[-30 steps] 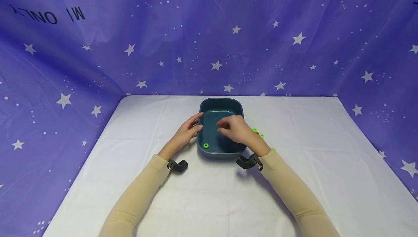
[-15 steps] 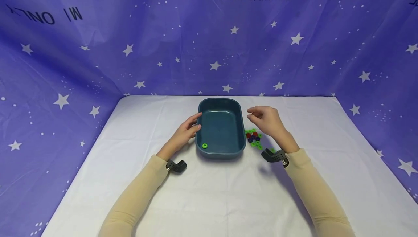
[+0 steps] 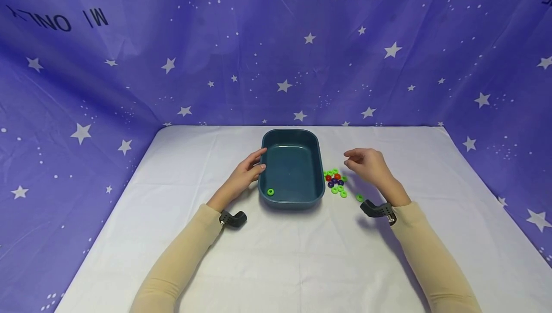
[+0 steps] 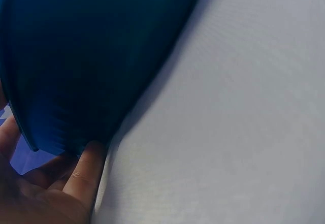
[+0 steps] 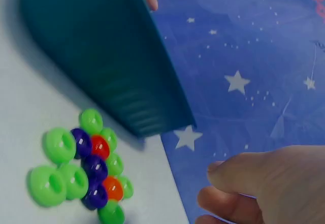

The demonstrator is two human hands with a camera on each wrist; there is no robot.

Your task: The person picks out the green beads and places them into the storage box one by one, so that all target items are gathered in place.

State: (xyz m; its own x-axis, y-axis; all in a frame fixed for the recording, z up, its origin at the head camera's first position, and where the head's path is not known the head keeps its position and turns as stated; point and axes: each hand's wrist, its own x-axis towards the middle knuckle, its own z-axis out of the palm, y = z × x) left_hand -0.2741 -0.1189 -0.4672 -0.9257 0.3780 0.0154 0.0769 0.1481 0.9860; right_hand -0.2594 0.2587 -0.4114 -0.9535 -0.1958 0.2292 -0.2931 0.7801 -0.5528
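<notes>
A dark teal plastic box [image 3: 291, 202] stands on the white cloth in the head view. A single green bead [image 3: 270, 192] lies inside, at its near left corner. My left hand [image 3: 241, 176] grips the box's left wall, its fingertips at the rim; in the left wrist view other fingers [image 4: 84, 178] press the outside of the wall. To the right of the box my right hand [image 3: 368, 165] hovers with loosely bent fingers and nothing between them. Several green, purple, red and orange beads [image 5: 96, 168] lie clustered by the box's right side, below and left of that hand.
One green bead [image 3: 360, 198] lies apart from the cluster, by the right wrist's dark camera mount [image 3: 377, 209]. Behind and beside the white-covered table [image 3: 276, 255] hangs a purple curtain [image 3: 241, 63] with white stars.
My right hand has moved from over the box out to its right, uncovering the bead cluster, then farther right and slightly nearer. My left hand stays on the box's wall.
</notes>
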